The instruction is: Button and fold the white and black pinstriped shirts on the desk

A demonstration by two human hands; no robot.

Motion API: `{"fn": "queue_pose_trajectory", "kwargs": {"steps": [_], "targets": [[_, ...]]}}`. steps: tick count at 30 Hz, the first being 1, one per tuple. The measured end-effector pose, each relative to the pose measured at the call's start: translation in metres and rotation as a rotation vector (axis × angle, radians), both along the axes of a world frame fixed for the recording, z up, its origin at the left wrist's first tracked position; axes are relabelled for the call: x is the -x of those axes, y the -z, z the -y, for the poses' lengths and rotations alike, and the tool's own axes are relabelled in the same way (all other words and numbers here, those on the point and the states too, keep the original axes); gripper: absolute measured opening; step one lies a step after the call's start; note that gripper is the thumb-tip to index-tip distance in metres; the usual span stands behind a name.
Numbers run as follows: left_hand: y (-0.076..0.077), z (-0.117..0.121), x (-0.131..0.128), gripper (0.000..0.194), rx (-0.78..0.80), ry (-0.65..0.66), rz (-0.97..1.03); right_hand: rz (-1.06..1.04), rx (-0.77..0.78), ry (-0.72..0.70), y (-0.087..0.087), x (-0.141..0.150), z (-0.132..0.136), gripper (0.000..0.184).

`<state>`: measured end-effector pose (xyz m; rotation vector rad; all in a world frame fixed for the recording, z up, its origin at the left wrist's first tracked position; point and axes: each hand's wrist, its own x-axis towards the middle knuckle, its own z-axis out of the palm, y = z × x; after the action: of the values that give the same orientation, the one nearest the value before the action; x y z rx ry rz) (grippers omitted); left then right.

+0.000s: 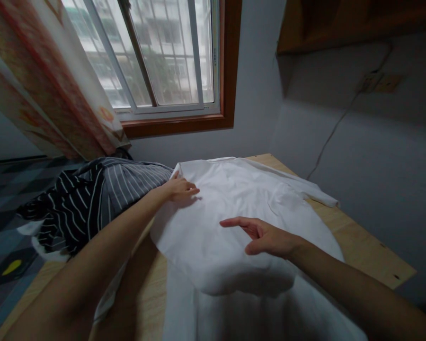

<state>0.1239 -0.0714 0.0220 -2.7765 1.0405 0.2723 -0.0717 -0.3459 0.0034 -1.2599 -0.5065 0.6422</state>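
A white long-sleeved shirt (230,199) lies spread over a wooden board, its lower part hanging or folded toward me. One sleeve stretches out to the far right. On the shirt's left shoulder area rests my left hand (182,188), fingers extended and touching the cloth. My right hand (261,235) hovers over the middle of the shirt with its index finger and thumb apart, holding nothing. Its other fingers are curled and partly hidden.
Striped black and grey clothes (102,189) are heaped at the left on a dark checked cover (7,237). The wooden board (362,237) ends near the right wall. A curtain (53,76) hangs beside a barred window (173,57). A cable (335,130) runs down the wall.
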Motion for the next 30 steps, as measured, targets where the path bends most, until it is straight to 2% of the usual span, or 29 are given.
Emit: {"fn": "queue_pose_trajectory", "kwargs": {"steps": [3, 6, 8, 12, 15, 17, 19, 21, 24, 28, 30], "targets": [[-0.007, 0.003, -0.001, 0.067, -0.042, -0.022, 0.104, 0.033, -0.071, -0.014, -0.008, -0.002, 0.001, 0.07], [-0.019, -0.009, -0.012, 0.068, -0.012, -0.067, 0.216, 0.05, -0.103, 0.018, -0.013, -0.002, 0.007, 0.069], [-0.03, -0.021, -0.021, 0.065, 0.05, -0.124, 0.276, 0.014, -0.11, 0.042, -0.011, -0.001, 0.012, 0.066], [-0.052, -0.045, -0.035, 0.061, 0.279, -0.276, 0.287, -0.121, -0.146, 0.108, 0.009, -0.004, 0.019, 0.06], [-0.067, -0.057, -0.04, 0.072, 0.425, -0.399, 0.184, -0.214, -0.166, 0.126, 0.027, -0.01, 0.019, 0.06], [-0.075, -0.061, -0.044, 0.076, 0.392, -0.469, 0.196, -0.228, -0.156, 0.139, 0.038, -0.016, 0.017, 0.059], [-0.079, -0.061, -0.048, 0.077, 0.273, -0.519, 0.273, -0.221, -0.131, 0.16, 0.048, -0.02, 0.014, 0.059], [-0.078, -0.059, -0.051, 0.079, 0.136, -0.543, 0.35, -0.195, -0.06, 0.188, 0.055, -0.021, 0.01, 0.058], [-0.069, -0.057, -0.055, 0.084, 0.001, -0.543, 0.434, -0.112, 0.146, 0.249, 0.058, -0.017, 0.006, 0.052], [-0.046, -0.064, -0.058, 0.086, -0.067, -0.526, 0.455, 0.108, 0.465, 0.329, 0.053, -0.007, 0.004, 0.043], [-0.034, -0.069, -0.06, 0.083, -0.075, -0.526, 0.464, 0.209, 0.573, 0.333, 0.049, -0.005, 0.006, 0.041]]}}
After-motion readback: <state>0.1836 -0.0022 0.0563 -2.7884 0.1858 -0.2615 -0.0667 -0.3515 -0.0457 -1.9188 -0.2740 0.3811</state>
